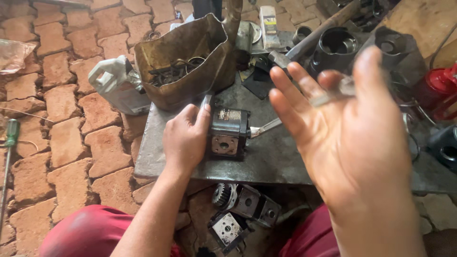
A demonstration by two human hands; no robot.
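Left hand [184, 138] clasped the dark pump body [228, 132] near the metal slab's [266, 157] front edge while right hand [350, 131] hovered open and empty above, so I judged a nudge could tip it off.

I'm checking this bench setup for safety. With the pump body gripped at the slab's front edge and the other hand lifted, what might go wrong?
1. The pump body sits near the metal slab's front edge, steadied only by the left hand; it may slide off toward the parts on the ground.
2. The right hand is raised and blurred, loosely holding a small shiny piece; that could drop.
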